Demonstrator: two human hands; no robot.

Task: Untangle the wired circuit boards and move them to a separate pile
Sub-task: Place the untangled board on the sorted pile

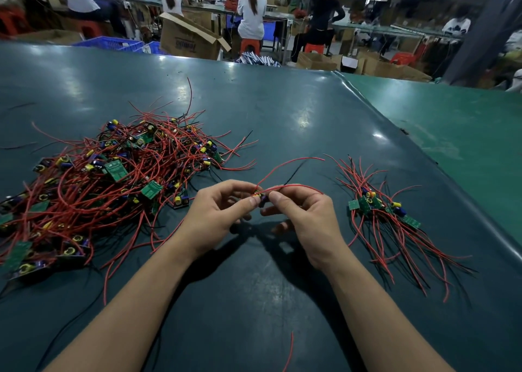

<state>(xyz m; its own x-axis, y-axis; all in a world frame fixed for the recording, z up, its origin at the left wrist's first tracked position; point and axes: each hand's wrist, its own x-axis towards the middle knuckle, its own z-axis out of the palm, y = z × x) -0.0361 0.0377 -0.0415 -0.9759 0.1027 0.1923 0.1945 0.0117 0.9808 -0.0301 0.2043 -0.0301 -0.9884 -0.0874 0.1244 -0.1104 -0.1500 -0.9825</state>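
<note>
Evidently early: the tangle (113, 179) on the left dwarfs the sorted pile (378, 210) on the right, which holds only a few boards, so most work remains. One board (261, 197) is held above the table (282, 103), between the piles. The left hand (223, 213) and right hand (299, 216) each pinch it from their own side. Its body is largely hidden; the wires (293, 171) trail away up-right, long axis roughly left-right.
</note>
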